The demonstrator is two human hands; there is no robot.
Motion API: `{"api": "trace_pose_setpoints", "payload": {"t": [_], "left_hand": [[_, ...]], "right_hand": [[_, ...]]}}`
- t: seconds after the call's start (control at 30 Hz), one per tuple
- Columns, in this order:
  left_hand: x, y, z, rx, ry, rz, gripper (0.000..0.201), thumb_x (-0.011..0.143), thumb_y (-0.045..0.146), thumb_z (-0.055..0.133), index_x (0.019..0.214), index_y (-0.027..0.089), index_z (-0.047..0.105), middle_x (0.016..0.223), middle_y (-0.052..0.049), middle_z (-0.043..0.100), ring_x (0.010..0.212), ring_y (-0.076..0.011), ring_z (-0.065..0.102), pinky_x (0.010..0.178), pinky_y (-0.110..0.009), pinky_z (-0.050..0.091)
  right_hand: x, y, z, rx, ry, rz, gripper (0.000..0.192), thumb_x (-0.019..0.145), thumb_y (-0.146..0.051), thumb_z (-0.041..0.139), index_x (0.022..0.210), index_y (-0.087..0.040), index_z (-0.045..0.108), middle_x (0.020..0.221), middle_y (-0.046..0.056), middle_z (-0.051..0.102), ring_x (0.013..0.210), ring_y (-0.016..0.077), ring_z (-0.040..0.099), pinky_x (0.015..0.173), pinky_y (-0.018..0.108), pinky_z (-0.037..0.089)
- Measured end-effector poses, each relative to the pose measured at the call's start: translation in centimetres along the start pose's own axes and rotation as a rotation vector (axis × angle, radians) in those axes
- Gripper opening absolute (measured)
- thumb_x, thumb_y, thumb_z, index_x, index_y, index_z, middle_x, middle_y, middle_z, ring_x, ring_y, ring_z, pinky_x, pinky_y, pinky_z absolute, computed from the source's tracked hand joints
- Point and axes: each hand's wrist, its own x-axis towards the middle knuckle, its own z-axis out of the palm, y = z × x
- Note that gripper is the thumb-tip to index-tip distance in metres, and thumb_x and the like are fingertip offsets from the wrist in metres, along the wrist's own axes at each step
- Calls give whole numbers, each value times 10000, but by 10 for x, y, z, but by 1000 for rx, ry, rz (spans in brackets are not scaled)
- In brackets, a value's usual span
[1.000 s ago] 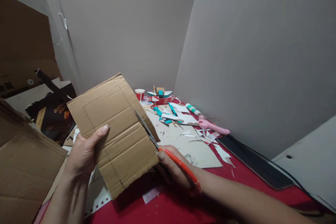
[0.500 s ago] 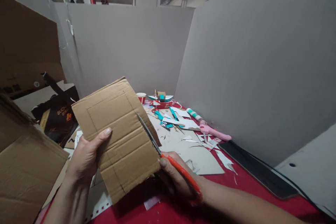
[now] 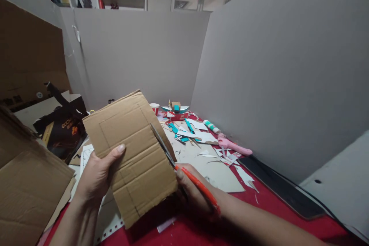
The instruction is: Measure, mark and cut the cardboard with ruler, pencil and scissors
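Observation:
My left hand (image 3: pixel 96 178) holds up a brown corrugated cardboard piece (image 3: pixel 129 153) with a pencilled rectangle drawn on it, thumb pressed on its front. Orange-handled scissors (image 3: pixel 184 173) are gripped in my right hand (image 3: pixel 191 192), and their blades lie along the cardboard's right edge, cutting into it. Both hands hover above the red tabletop (image 3: pixel 201 230).
Paper scraps in teal and white, a grey board (image 3: pixel 213 165), a pink cutter (image 3: pixel 233 145), a glue stick (image 3: pixel 211 126) and a red cup (image 3: pixel 155 107) lie beyond. A black phone (image 3: pixel 281 186) sits right. Large cardboard (image 3: pixel 25 196) and a dark bag (image 3: pixel 62 132) sit left. Grey partitions enclose the desk.
The cardboard and both hands have shifted slightly right and down in the view as the head tilted; the scissors stay along the cardboard's right edge.

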Motion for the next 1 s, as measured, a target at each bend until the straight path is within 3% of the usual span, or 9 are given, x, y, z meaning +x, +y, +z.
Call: {"api": "trace_pose_setpoints", "payload": {"t": [0.23,0.53,0.7,0.87,1.0], "left_hand": [[0,-1,0,0,-21,17,661,585,255,911,1203,193,683,876,-43,785,922,-253,752,904,-333,582],[0,0,1,-8,-22,7,645,582,246,907,1189,202,692,927,-57,793,966,-275,747,918,-362,583],[1,0,2,-30,-33,14,660,592,236,904,1214,201,685,892,-50,793,1031,-281,728,933,-348,575],[-1,-2,1,-38,-50,-6,644,628,235,893,1234,215,676,922,-42,791,978,-257,743,904,-329,588],[-4,0,0,-25,-38,-7,652,640,256,889,1252,235,665,971,-32,791,921,-235,752,779,-270,614]], "right_hand": [[1,-3,-1,-1,18,0,656,892,-814,286,638,-219,400,565,-16,420,536,112,344,487,261,312],[-2,-9,3,65,27,98,697,852,-855,312,556,-230,402,378,-41,376,351,92,365,369,232,257],[-3,-8,4,64,11,74,705,855,-851,318,535,-229,407,357,-33,374,340,94,376,358,225,268],[-2,-3,2,114,-16,39,690,887,-822,289,618,-210,457,412,-25,428,370,102,407,372,221,274],[-2,-7,-4,80,-33,19,709,863,-846,307,691,-185,496,513,-17,469,447,96,414,421,218,299]]}}
